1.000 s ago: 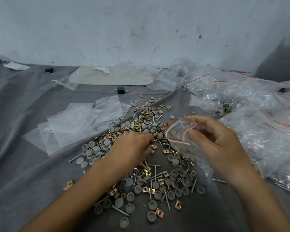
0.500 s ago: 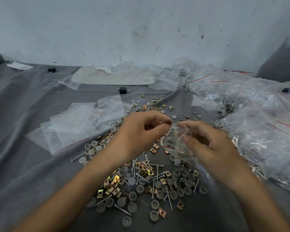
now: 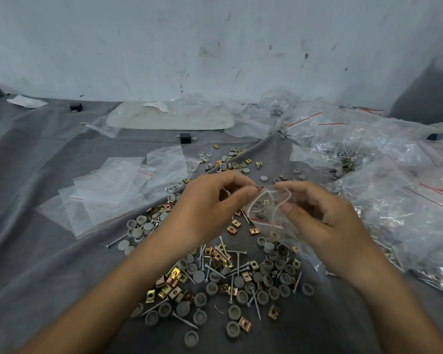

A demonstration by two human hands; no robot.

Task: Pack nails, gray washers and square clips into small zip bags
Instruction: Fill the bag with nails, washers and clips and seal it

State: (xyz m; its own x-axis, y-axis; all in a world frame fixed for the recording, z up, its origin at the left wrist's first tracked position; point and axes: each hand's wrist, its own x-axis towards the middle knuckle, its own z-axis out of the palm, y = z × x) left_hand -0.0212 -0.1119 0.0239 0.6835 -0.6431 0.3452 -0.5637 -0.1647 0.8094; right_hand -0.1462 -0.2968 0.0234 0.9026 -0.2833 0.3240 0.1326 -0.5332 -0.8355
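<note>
My right hand (image 3: 315,221) holds a small clear zip bag (image 3: 266,213) with a red line, its mouth open toward me. Gray washers and a brass clip show through the plastic. My left hand (image 3: 210,208) is at the bag's mouth, thumb and forefinger pinched together on a small part too hidden to name. Below both hands a loose pile (image 3: 228,277) of nails, gray washers and brass square clips lies on the gray cloth (image 3: 36,251).
Several empty zip bags (image 3: 113,192) lie flat to the left of the pile. A heap of filled bags (image 3: 394,187) covers the right side. A white tray (image 3: 169,118) under plastic and a small black block (image 3: 185,138) sit near the back wall.
My left hand rose from the pile to the bag's mouth with a pinched part. My right hand brought the bag slightly left and opened it wider.
</note>
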